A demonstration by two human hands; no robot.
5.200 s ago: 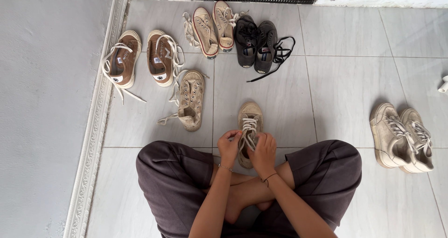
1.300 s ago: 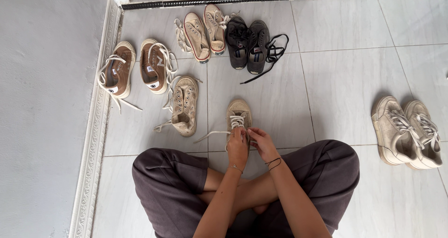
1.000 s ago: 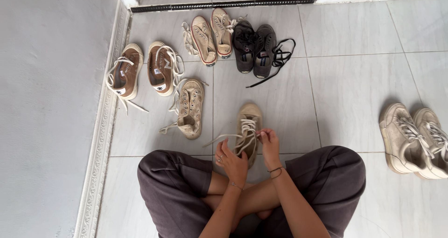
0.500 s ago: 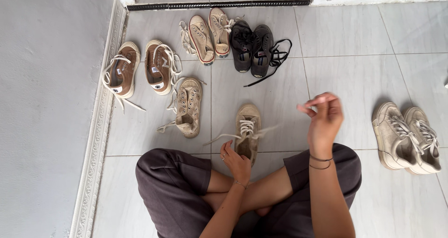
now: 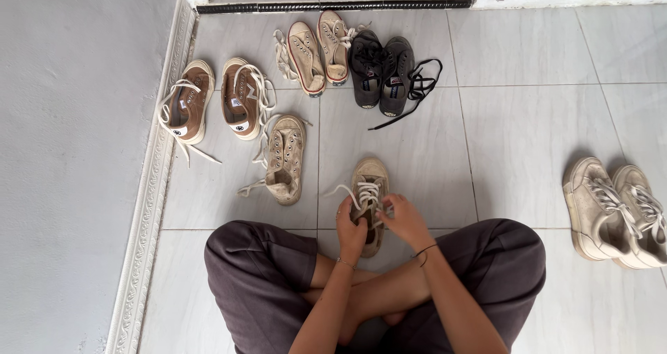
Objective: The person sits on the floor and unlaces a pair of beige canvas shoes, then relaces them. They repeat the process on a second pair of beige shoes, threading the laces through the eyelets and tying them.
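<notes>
I sit cross-legged on a tiled floor with a beige sneaker [image 5: 369,177] in front of my knees, toe pointing away. My left hand [image 5: 351,227] grips the sneaker's left side near the opening. My right hand [image 5: 403,217] rests at its right side, fingers pinching the white lace [image 5: 356,194], which loops across the tongue and trails off to the left. The sneaker's heel is hidden under my hands.
A matching beige sneaker [image 5: 285,159] lies to the left. Brown sneakers [image 5: 215,104] stand near the wall's moulding [image 5: 149,208]. A tan pair [image 5: 319,48] and a black pair [image 5: 382,69] line a door track [image 5: 333,6]. A cream pair [image 5: 618,211] sits right.
My right hand, raised high to the right pulling the lace half a second ago, has come back down to the sneaker. My left hand stays on the shoe.
</notes>
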